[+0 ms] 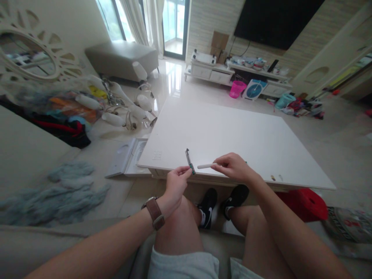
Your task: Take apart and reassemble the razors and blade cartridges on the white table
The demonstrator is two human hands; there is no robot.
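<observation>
Over the near edge of the white table (232,131), my left hand (176,183) pinches a thin strip (189,158) between thumb and fingertips. The strip has a green, circuit-board-like end at the fingers and a dark hooked tip at the far end. My right hand (231,167) grips a slim white pen-shaped stick (205,166), its rounded end pointing left at the strip. A small gap separates the two pieces. Part of the stick is hidden by my right fingers. A tiny green bit (246,162) shows just behind my right hand.
A clear square piece (157,155) lies at the table's left; a small brown-yellow piece (273,178) and a clear bit (280,177) lie at the near right. An open white box (122,157) and a chandelier (130,104) are on the floor at left. Something red (305,203) sits at lower right.
</observation>
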